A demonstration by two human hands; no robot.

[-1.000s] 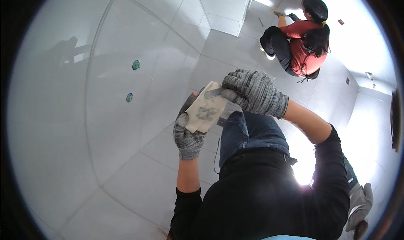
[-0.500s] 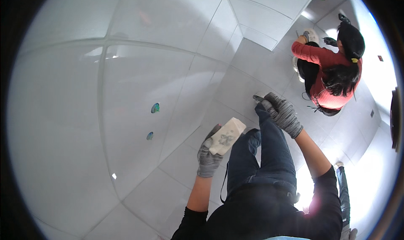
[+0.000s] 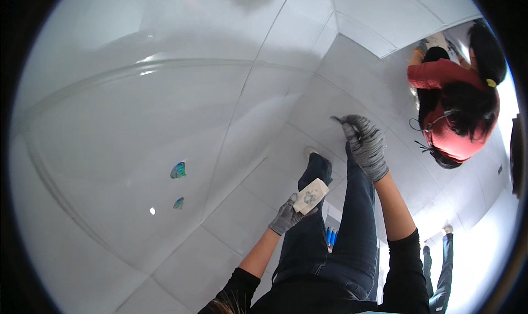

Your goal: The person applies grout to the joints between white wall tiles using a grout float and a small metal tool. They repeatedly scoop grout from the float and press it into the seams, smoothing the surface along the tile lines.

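- Since earlier frame: cream block (image 3: 312, 196) and left hand (image 3: 286, 218) shift lower right, to lower centre.
- Left grip: curled round block.
- Right hand (image 3: 367, 150), right of centre: grip closed on thin dark tool (image 3: 338, 119), apart from block; no contact between them.

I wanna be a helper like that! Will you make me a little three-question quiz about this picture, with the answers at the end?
1. True or false: the right hand is bare.
2. How many blue-green spots show on the wall?
3. Which hand holds the pale block with dark marks?
A) right
B) left
C) neither

Key:
1. False; it wears a grey glove.
2. Two, one above the other.
3. B.
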